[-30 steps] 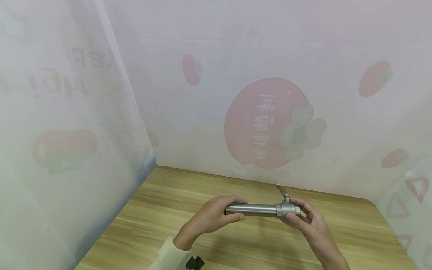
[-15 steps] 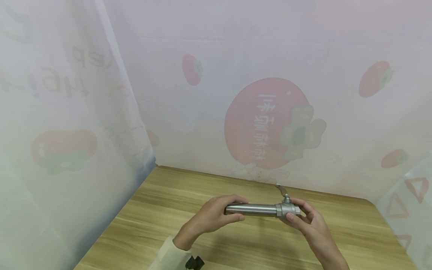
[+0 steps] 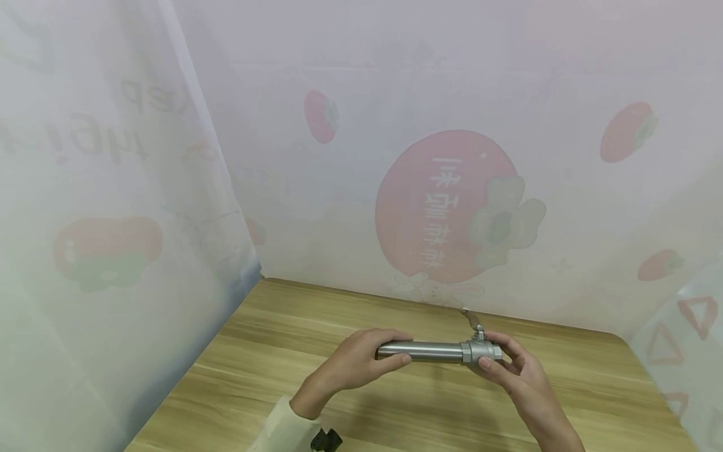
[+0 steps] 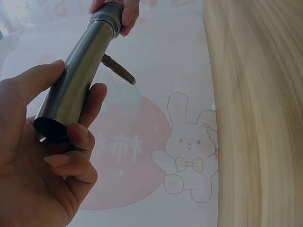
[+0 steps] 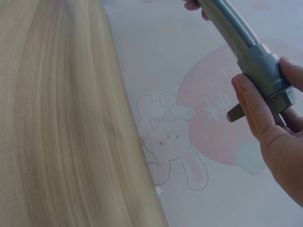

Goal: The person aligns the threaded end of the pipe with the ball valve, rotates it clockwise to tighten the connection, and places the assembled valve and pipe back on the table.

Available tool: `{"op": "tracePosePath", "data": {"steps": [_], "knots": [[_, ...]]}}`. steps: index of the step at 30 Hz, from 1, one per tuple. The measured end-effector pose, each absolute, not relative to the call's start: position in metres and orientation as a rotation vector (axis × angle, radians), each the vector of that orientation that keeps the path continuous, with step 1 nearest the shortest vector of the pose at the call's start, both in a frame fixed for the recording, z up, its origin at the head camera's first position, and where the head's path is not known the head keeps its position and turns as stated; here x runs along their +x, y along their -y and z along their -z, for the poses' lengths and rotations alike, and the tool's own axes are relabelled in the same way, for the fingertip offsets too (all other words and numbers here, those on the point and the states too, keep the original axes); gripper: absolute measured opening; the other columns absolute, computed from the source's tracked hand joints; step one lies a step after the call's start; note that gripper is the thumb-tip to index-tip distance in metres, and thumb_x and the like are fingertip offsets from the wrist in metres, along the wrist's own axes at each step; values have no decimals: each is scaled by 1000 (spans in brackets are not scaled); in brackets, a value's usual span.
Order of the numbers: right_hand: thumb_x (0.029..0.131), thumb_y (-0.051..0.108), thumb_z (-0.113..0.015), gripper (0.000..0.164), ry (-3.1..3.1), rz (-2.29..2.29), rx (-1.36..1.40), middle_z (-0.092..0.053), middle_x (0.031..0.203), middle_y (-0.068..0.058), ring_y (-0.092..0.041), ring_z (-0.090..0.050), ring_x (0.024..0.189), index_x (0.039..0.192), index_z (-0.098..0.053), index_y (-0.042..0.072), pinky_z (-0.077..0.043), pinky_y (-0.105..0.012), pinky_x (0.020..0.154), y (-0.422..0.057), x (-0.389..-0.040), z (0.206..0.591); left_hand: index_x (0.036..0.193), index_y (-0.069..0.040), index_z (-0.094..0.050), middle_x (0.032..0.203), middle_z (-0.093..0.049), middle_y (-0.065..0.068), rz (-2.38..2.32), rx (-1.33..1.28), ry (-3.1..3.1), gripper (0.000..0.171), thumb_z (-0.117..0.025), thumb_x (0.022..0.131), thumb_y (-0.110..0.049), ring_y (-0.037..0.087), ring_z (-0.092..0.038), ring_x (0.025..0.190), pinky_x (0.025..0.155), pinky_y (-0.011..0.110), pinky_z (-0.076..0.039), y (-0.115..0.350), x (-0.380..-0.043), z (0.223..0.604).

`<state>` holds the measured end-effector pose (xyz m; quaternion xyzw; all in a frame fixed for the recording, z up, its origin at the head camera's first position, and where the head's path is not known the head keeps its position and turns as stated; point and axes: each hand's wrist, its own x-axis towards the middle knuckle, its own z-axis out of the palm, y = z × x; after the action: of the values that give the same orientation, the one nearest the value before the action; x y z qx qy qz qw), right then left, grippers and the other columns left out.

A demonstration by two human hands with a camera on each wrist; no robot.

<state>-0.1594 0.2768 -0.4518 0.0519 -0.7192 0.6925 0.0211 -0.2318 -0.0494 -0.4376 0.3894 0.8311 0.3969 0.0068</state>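
Observation:
A shiny metal pipe (image 3: 435,351) is joined at its right end to a metal ball valve (image 3: 480,353), and the two lie level above the tabletop. My left hand (image 3: 361,359) grips the pipe's free left end between thumb and fingers; its open end shows in the left wrist view, beside the curled fingers (image 4: 78,163). With thumb and fingers, my right hand (image 3: 519,370) holds the valve body by its hexagonal end. The valve's lever handle (image 3: 471,319) points away toward the back curtain. In the right wrist view the valve body (image 5: 267,75) sits between thumb and fingers.
Beneath the hands is a wood-grain table (image 3: 271,351). A pale curtain (image 3: 316,207) with printed persimmons stands along its back edge, with more curtain (image 3: 113,188) on the left and right sides. A black clip-like object (image 3: 326,440) sits by the left sleeve.

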Motion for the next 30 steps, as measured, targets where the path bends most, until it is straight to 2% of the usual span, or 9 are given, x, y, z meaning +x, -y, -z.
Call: {"op": "tracePosePath", "data": {"steps": [12,23,30], "knots": [[109,6,-65,47,2229,-2131,183,-50,144,-12,-14,-74,119,152,-49,-1,-61,-28,97,-277,-158,451,137,-22,-74,110,-76,-11,-1252,1254,-2576,37,-73,106,-42,-1,-57,81,76,21,-52,51,-232,438],[108,6,-66,46,2233,-2125,162,-52,142,-9,-13,-74,117,152,-51,0,-61,-28,96,-277,-159,451,136,-22,-76,111,-79,-7,-1248,1285,-2623,37,-77,103,-39,0,-55,79,73,20,-48,51,-233,439],[108,8,-68,48,2244,-2116,114,-53,142,-7,-12,-73,117,153,-52,1,-62,-28,95,-277,-160,451,137,-21,-75,117,-80,-7,-1224,1299,-2665,40,-79,101,-37,0,-58,84,79,22,-50,51,-232,439]]}}
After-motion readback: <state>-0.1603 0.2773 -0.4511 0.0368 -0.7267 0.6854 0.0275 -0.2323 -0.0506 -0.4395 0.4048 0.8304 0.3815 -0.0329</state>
